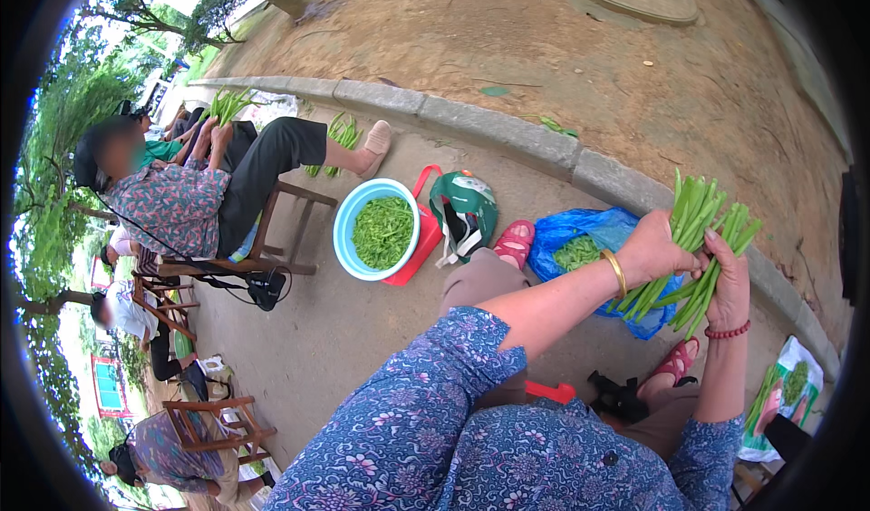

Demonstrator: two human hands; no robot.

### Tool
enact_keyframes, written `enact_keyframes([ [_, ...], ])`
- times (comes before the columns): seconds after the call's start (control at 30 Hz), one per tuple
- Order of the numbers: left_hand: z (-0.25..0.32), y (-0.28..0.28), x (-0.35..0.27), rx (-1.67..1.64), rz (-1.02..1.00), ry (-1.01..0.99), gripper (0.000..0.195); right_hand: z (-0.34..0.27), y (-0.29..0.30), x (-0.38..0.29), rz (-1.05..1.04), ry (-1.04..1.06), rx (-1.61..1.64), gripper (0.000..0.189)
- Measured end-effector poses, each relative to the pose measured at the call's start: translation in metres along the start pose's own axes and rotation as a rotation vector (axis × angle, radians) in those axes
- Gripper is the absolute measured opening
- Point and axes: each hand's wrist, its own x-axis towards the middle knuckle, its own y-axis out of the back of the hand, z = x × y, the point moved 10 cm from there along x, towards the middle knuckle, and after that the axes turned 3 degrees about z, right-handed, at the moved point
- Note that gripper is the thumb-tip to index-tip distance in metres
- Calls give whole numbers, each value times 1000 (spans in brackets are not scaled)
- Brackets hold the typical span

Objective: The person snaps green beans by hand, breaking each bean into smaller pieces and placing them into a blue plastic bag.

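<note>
My left hand (pixel 652 249), below a gold bangle, grips a bunch of long green stalks (pixel 692 212). Beside it my right hand (pixel 728 287), with a red bead bracelet at the wrist, holds a second bunch of the same stalks (pixel 737 229). The hands are close together, and the stalks' cut ends point down over a blue plastic bag (pixel 554 229). Chopped greens (pixel 578 253) lie inside that bag. A light blue basin (pixel 342 229) holds more chopped green pieces (pixel 384 232). The basin rests by a red container (pixel 425 242).
A green bag (pixel 469 202) stands near the basin. A stone curb (pixel 489 120) runs past bare soil. One person on a wooden chair (pixel 272 225) holds green stalks; several others sit farther off. Another plastic bag with greens (pixel 805 395) lies at the right.
</note>
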Motion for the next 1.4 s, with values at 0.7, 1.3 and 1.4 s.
enact_keyframes([
  [0.7,-5,20,5,196,142,-27,17,-18,5,-1,-26,43,75,19],
  [1.3,-22,-15,5,-148,-58,121,22,-5,0,-21,69,-29,89,14],
  [1.4,-20,2,1,-32,-19,119,23,2,10,-7,28,0,26,14],
])
